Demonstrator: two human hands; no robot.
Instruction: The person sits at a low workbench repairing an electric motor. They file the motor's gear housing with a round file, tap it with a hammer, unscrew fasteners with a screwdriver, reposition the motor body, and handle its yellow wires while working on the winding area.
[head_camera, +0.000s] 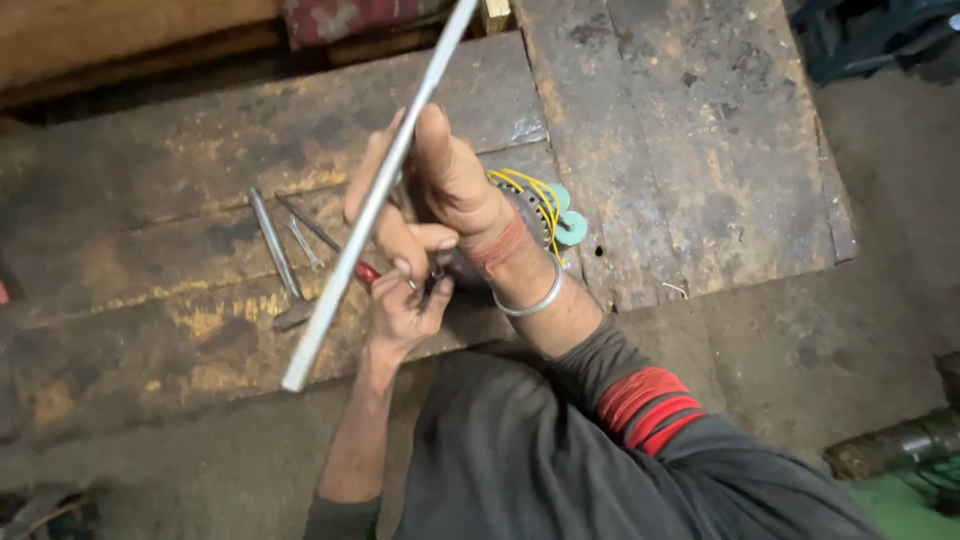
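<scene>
Metal rod (372, 200) gripped in my right hand (440, 190), held slanted above the counter (690, 150). Left hand (405, 300) closed on small red-handled tool (366, 272) by the wound coil part (535, 205). Looks like mid-fitting; next move needs steady alignment. Spanners (285, 255) lie beside.

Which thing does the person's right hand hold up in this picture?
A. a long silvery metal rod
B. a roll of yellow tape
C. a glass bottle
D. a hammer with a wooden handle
A: the right hand is closed around a long silvery metal rod, which slants from the top of the picture down to the lower left, above the worn wooden bench.
</scene>
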